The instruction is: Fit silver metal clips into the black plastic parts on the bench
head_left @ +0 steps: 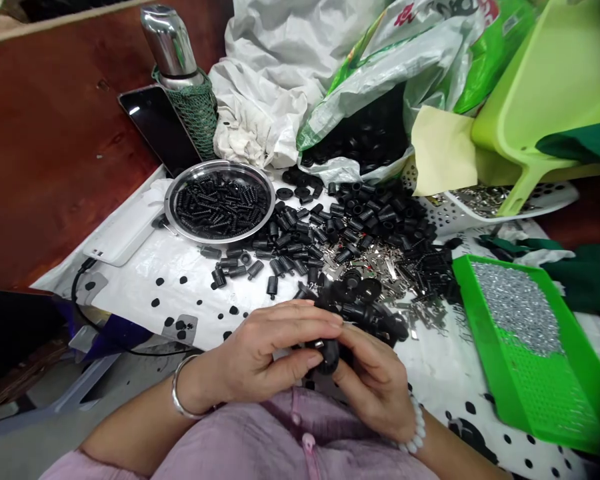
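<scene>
My left hand (267,353) and my right hand (375,383) meet close to my body, both pinched on one small black plastic part (327,355) with a metal tip. The left thumb and fingers press it from the left, and the right fingers curl under it. Just beyond my hands lies a heap of black cylindrical parts (360,227) mixed with small silver metal pieces (375,263) on a white dotted sheet (180,293). A round steel dish (180,220) of black springs (220,203) sits at the left of the heap.
A green tray (540,400) with tiny silver pieces lies at the right. Behind the heap are plastic bags (360,73) of black parts, a steel flask (173,50), a phone (155,127), a lime scoop (545,87) and a white perforated tray (480,207). A cable (77,293) runs at the left.
</scene>
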The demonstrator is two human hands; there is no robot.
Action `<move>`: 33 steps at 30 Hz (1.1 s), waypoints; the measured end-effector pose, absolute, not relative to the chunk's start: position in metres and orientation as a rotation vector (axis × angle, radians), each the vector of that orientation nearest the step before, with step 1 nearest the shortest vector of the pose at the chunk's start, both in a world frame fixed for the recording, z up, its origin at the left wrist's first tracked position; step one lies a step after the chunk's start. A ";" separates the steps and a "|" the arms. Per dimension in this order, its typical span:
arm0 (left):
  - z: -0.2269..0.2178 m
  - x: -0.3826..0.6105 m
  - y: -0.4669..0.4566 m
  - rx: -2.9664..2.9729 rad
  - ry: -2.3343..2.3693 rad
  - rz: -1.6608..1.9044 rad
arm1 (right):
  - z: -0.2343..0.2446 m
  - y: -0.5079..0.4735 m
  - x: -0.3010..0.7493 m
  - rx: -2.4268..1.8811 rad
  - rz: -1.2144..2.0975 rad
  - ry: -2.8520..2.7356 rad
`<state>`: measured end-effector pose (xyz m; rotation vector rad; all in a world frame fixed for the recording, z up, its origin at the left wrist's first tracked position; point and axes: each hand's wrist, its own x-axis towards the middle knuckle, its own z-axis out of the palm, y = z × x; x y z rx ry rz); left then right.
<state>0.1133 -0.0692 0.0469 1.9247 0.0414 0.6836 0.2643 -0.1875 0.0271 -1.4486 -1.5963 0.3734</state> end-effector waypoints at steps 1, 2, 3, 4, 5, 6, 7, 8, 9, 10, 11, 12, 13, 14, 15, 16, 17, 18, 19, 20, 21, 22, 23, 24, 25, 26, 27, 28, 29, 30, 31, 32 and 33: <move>0.047 0.115 -0.070 1.904 0.071 0.712 | 0.028 -0.187 0.264 -1.468 0.345 -1.584; 0.047 0.116 -0.071 1.884 0.103 0.746 | 0.028 -0.186 0.263 -1.489 0.314 -1.573; 0.047 0.118 -0.072 1.870 0.130 0.783 | 0.029 -0.185 0.262 -1.511 0.288 -1.563; 0.047 0.119 -0.073 1.864 0.150 0.819 | 0.030 -0.184 0.261 -1.531 0.264 -1.554; 0.046 0.121 -0.073 1.863 0.163 0.849 | 0.031 -0.182 0.260 -1.546 0.244 -1.548; 0.045 0.122 -0.073 1.867 0.177 0.873 | 0.032 -0.181 0.259 -1.559 0.227 -1.543; 0.043 0.123 -0.074 1.868 0.195 0.893 | 0.032 -0.179 0.259 -1.568 0.206 -1.545; 0.041 0.124 -0.075 1.865 0.216 0.907 | 0.032 -0.178 0.258 -1.575 0.183 -1.553; 0.038 0.125 -0.076 1.854 0.244 0.917 | 0.031 -0.177 0.257 -1.576 0.157 -1.565; 0.035 0.125 -0.077 1.833 0.284 0.916 | 0.031 -0.176 0.257 -1.575 0.131 -1.578; 0.031 0.126 -0.079 1.802 0.338 0.904 | 0.030 -0.176 0.257 -1.571 0.107 -1.586; 0.027 0.127 -0.081 1.766 0.400 0.881 | 0.030 -0.175 0.257 -1.565 0.086 -1.589; 0.024 0.128 -0.083 1.731 0.464 0.852 | 0.030 -0.175 0.257 -1.562 0.074 -1.589; 0.021 0.128 -0.085 1.703 0.521 0.822 | 0.031 -0.174 0.257 -1.565 0.071 -1.591; 0.019 0.128 -0.086 1.684 0.566 0.797 | 0.032 -0.174 0.257 -1.571 0.070 -1.601; 0.017 0.129 -0.087 1.673 0.595 0.785 | 0.034 -0.173 0.258 -1.578 0.068 -1.619; 0.017 0.129 -0.088 1.664 0.612 0.783 | 0.036 -0.172 0.258 -1.585 0.064 -1.644; 0.017 0.128 -0.088 1.653 0.622 0.786 | 0.038 -0.171 0.259 -1.590 0.053 -1.675; 0.017 0.128 -0.088 1.637 0.630 0.791 | 0.040 -0.170 0.259 -1.598 0.033 -1.706; 0.018 0.128 -0.088 1.615 0.635 0.792 | 0.041 -0.169 0.260 -1.611 0.003 -1.734; 0.019 0.127 -0.088 1.585 0.632 0.790 | 0.041 -0.168 0.261 -1.629 -0.031 -1.758; 0.020 0.126 -0.088 1.550 0.618 0.787 | 0.041 -0.167 0.261 -1.649 -0.066 -1.781; 0.021 0.126 -0.087 1.518 0.594 0.777 | 0.040 -0.167 0.262 -1.669 -0.101 -1.799; 0.022 0.125 -0.087 1.499 0.566 0.762 | 0.040 -0.166 0.263 -1.684 -0.139 -1.812; 0.022 0.124 -0.087 1.504 0.539 0.745 | 0.038 -0.166 0.264 -1.693 -0.178 -1.824; 0.021 0.123 -0.087 1.535 0.518 0.731 | 0.037 -0.165 0.264 -1.697 -0.216 -1.833; 0.020 0.122 -0.087 1.586 0.507 0.715 | 0.036 -0.165 0.265 -1.696 -0.252 -1.846; 0.018 0.122 -0.087 1.643 0.506 0.706 | 0.036 -0.164 0.265 -1.694 -0.290 -1.859; 0.016 0.122 -0.087 1.691 0.512 0.704 | 0.035 -0.164 0.264 -1.693 -0.322 -1.873; 0.014 0.122 -0.087 1.722 0.521 0.713 | 0.035 -0.164 0.264 -1.693 -0.347 -1.885; 0.012 0.123 -0.088 1.736 0.532 0.725 | 0.034 -0.164 0.263 -1.699 -0.360 -1.892; 0.011 0.124 -0.088 1.740 0.544 0.743 | 0.034 -0.164 0.262 -1.708 -0.363 -1.895; 0.010 0.125 -0.088 1.743 0.552 0.761 | 0.034 -0.164 0.261 -1.719 -0.356 -1.894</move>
